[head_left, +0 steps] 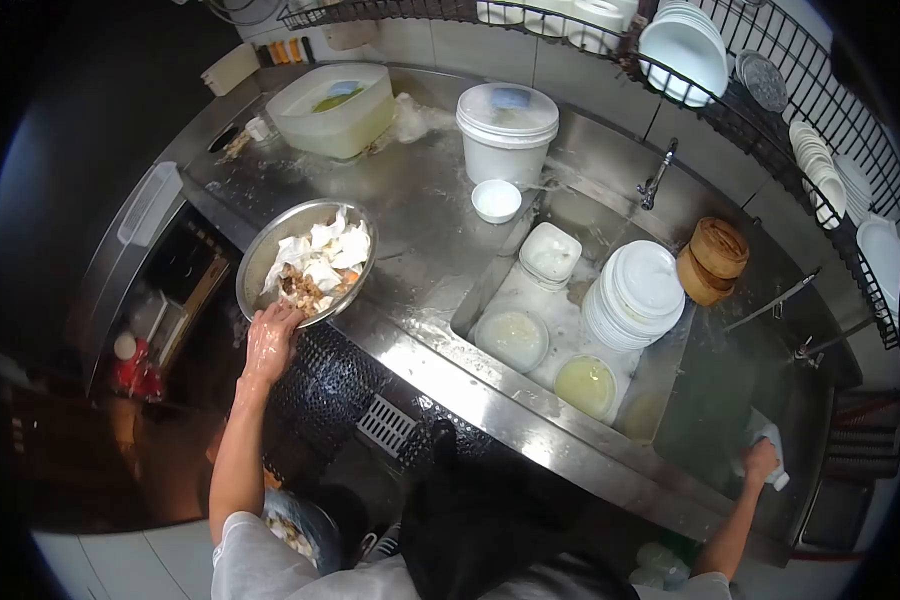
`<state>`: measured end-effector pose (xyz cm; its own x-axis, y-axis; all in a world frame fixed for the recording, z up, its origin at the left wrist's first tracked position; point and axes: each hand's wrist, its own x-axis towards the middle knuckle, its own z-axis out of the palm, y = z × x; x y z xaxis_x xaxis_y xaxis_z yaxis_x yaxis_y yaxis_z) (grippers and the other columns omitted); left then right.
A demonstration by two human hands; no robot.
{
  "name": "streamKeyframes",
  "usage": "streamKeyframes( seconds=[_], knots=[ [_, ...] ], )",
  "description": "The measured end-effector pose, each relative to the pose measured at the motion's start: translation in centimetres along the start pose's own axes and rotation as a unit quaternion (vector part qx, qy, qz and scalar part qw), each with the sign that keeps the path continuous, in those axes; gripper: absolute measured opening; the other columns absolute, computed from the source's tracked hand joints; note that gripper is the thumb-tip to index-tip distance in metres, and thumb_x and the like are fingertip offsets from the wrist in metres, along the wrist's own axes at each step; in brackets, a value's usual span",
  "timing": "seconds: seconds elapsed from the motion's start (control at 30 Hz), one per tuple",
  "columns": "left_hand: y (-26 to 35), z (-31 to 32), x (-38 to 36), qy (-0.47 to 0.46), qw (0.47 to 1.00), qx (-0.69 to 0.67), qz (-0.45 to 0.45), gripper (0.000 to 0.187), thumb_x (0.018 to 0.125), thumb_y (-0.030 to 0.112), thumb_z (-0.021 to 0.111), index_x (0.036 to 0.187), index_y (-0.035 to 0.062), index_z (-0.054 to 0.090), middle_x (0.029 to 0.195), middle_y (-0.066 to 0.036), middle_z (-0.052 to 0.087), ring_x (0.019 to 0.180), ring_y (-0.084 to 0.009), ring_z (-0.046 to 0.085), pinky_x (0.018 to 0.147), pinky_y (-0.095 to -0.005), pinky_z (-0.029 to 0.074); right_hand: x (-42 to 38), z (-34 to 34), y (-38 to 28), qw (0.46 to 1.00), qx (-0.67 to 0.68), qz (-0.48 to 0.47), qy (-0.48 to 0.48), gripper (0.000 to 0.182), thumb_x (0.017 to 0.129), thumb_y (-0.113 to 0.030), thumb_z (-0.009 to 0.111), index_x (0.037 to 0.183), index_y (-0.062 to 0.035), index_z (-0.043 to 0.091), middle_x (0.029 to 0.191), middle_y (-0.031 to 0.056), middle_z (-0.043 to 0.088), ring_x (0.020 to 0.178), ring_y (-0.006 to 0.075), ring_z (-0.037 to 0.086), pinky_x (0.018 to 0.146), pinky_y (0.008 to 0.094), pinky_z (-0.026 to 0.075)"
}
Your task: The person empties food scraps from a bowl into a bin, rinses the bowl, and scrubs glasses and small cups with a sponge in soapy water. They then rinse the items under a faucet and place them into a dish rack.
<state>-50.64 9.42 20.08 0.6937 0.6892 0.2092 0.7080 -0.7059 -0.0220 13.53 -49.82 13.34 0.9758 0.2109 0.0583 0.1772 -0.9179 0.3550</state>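
At the left edge of the steel counter, my left hand (271,345) grips the near rim of a round metal bowl (248,283). Crumpled white tissues (338,246) and brown food scraps (302,290) fill this bowl. Far to the right, my right hand (760,460) is closed on a white object (767,435) over the sink basin of greenish water (710,400); I cannot tell whether it is a cloth or a bottle. Between my hands, the soapy middle basin holds stacked white plates (638,290), square white dishes (550,253) and bowls of cloudy liquid (584,388).
A lidded white bucket (507,140), a small white bowl (496,201) and a plastic tub (332,115) stand on the counter. Bamboo steamers (712,260) sit behind the basins, near a faucet (657,178). A wire rack (770,130) of crockery hangs above. Below left is a waste bin (315,525).
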Motion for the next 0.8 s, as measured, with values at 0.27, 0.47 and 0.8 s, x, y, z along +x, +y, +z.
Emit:
streamKeyframes(
  seconds=[0.27, 0.47, 0.8],
  knots=[
    [8.6, -0.7, -10.5, 0.028, 0.996, -0.005, -0.088, 0.015, 0.072, 0.005, 0.066, 0.084, 0.0069, 0.058, 0.090, -0.007, 0.062, 0.087, -0.0279, 0.055, 0.074, -0.0393, 0.041, 6.3, 13.1, 2.8, 0.707, 0.700, 0.013, -0.099, 0.008, 0.078, -0.017, 0.061, 0.081, -0.0095, 0.062, 0.063, -0.0047, 0.046, 0.054, 0.0085, 0.043, 0.050, 0.0247, 0.033],
    [12.7, 0.8, -17.1, 0.041, 0.987, 0.015, -0.155, 0.012, 0.073, 0.006, 0.063, 0.084, 0.0086, 0.058, 0.085, -0.007, 0.061, 0.089, -0.0265, 0.055, 0.074, -0.0388, 0.041, 0.3, 1.8, -0.8, 0.583, 0.784, -0.061, -0.205, 0.012, 0.080, -0.009, 0.056, 0.090, -0.0083, 0.062, 0.069, -0.0086, 0.047, 0.054, -0.0004, 0.035, 0.046, 0.0169, 0.025],
    [13.3, 5.0, -27.7, 0.103, 0.963, 0.013, -0.249, 0.018, 0.069, 0.002, 0.064, 0.084, 0.0092, 0.060, 0.088, -0.007, 0.060, 0.089, -0.0266, 0.056, 0.073, -0.0389, 0.041, -7.1, -6.7, -23.9, 0.399, 0.804, -0.160, -0.410, 0.012, 0.077, -0.004, 0.059, 0.075, -0.0125, 0.051, 0.067, -0.0056, 0.046, 0.049, 0.0037, 0.037, 0.041, 0.0191, 0.027]
  ],
)
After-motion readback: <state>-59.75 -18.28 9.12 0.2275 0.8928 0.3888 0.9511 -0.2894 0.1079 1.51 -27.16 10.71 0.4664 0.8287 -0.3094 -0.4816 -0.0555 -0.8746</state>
